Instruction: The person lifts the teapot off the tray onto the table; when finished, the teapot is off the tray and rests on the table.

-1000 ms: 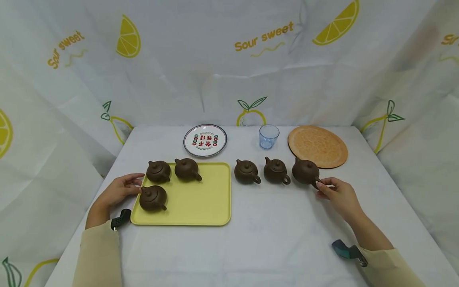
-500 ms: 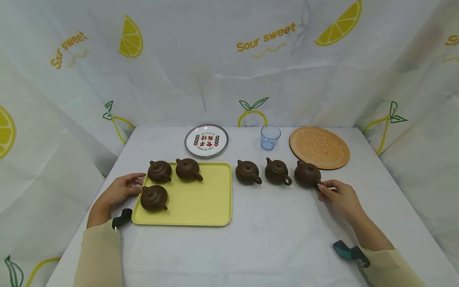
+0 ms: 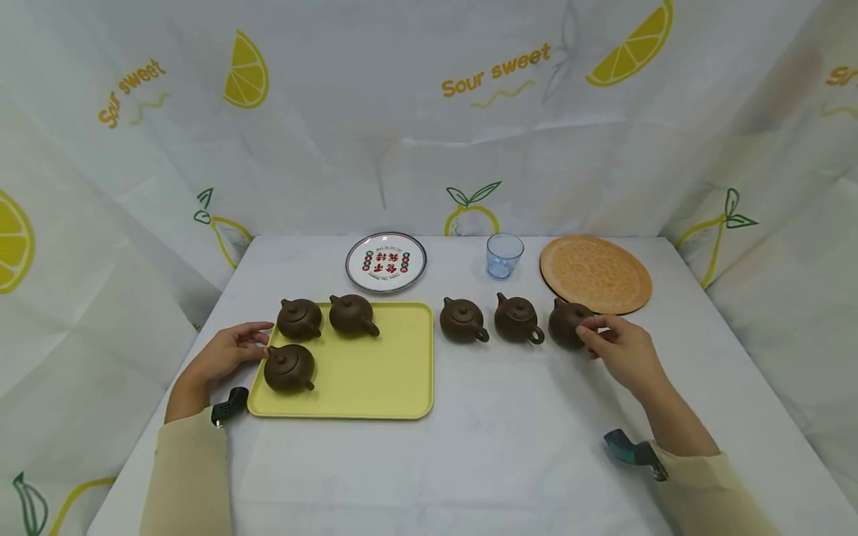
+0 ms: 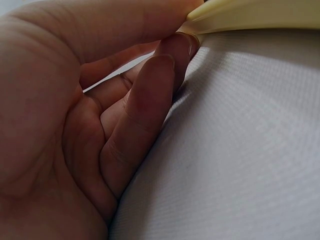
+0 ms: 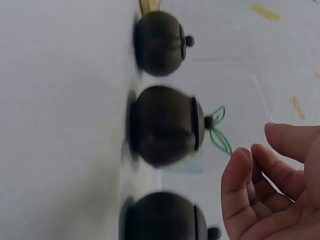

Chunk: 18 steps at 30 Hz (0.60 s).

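Observation:
My left hand [image 3: 228, 353] is at the left edge of a yellow tray [image 3: 375, 383]. In the left wrist view its thumb and fingertips pinch the tray's rim [image 4: 220, 16]. Three dark brown teapots stand on the tray: a back-left teapot [image 3: 299, 318], a back-middle teapot [image 3: 350, 316] and a front-left teapot [image 3: 288, 368]. My right hand [image 3: 626, 357] hovers over the right side of the rightmost teapot [image 3: 566, 321]. In the right wrist view, thumb and fingers are apart with nothing between them. A middle teapot [image 3: 515, 318] and another teapot [image 3: 461, 320] stand in line to its left.
Behind the teapots are a white plate [image 3: 386, 262] with red lettering, a clear blue glass [image 3: 504, 255] and a round tan mat [image 3: 596, 274]. A white cloth covers the table [image 3: 469, 454], and a lemon-print curtain [image 3: 375, 89] hangs around it.
My right hand has let go of the rightmost teapot's handle and moved up and left. That teapot now stands level on the table. My left hand stays at the tray's edge.

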Each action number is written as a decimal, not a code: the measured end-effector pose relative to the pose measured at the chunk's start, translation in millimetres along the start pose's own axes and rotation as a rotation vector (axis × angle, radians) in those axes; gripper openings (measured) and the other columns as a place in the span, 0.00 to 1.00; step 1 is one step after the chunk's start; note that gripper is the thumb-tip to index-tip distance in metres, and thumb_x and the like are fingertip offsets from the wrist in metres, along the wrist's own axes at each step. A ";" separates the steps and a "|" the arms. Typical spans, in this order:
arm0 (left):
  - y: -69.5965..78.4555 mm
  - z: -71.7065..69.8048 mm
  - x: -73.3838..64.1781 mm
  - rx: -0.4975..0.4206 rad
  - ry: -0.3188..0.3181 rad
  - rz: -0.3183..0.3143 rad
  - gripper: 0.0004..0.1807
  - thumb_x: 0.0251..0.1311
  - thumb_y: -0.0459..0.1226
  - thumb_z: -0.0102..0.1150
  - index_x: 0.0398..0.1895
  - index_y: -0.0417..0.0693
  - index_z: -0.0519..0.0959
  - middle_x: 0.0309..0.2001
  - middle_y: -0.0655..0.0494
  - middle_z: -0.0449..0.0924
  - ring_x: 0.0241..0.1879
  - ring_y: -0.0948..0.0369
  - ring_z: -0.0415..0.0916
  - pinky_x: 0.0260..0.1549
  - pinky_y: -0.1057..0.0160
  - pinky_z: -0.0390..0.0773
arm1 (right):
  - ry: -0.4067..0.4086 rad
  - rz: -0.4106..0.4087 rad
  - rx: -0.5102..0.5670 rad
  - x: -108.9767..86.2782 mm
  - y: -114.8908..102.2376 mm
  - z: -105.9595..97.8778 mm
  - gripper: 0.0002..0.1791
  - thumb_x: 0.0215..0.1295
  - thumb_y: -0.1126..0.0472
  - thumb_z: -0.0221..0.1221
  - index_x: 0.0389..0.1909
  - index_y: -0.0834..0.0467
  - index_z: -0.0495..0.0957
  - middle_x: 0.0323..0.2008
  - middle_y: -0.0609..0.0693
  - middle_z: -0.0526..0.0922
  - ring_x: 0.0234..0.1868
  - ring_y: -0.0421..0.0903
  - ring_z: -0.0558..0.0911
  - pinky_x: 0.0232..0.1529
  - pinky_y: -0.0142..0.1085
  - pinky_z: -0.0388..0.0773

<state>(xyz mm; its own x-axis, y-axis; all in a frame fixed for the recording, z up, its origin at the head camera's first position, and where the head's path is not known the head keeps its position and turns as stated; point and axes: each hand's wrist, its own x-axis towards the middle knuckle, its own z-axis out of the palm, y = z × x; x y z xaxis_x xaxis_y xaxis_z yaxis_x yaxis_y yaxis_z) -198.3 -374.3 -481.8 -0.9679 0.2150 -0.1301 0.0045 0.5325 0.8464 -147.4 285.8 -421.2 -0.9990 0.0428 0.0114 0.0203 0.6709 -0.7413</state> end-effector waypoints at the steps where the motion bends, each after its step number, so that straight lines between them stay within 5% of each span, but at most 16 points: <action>1: 0.2 -0.4 -0.1 0.004 0.001 0.000 0.32 0.57 0.29 0.65 0.66 0.33 0.68 0.46 0.42 0.76 0.37 0.65 0.78 0.38 0.70 0.75 | -0.009 -0.023 0.023 1.4 -9.8 7.1 0.22 0.70 0.48 0.58 0.49 0.63 0.77 0.36 0.59 0.83 0.31 0.48 0.82 0.30 0.38 0.78; 11: 7.4 -2.2 1.2 -0.003 0.001 0.017 0.33 0.55 0.28 0.65 0.65 0.31 0.67 0.45 0.42 0.76 0.35 0.66 0.77 0.37 0.70 0.74 | -0.261 -0.210 0.193 16.8 -103.7 108.9 0.09 0.67 0.57 0.62 0.43 0.57 0.81 0.31 0.51 0.81 0.29 0.47 0.80 0.29 0.41 0.78; 18: 9.2 1.9 -3.7 -0.056 -0.005 0.004 0.33 0.56 0.26 0.64 0.66 0.28 0.65 0.47 0.38 0.76 0.35 0.67 0.77 0.37 0.70 0.75 | -0.385 -0.217 0.219 43.4 -148.9 181.0 0.07 0.68 0.55 0.61 0.40 0.54 0.82 0.35 0.46 0.80 0.29 0.45 0.81 0.28 0.37 0.78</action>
<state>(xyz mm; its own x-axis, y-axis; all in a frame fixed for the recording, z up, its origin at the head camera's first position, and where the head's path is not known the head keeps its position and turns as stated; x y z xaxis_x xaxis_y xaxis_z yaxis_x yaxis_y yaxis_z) -194.2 -368.6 -474.5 -0.9666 0.2215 -0.1292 -0.0058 0.4847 0.8747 -200.9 53.8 -431.9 -0.9222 -0.3850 -0.0368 -0.1577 0.4611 -0.8732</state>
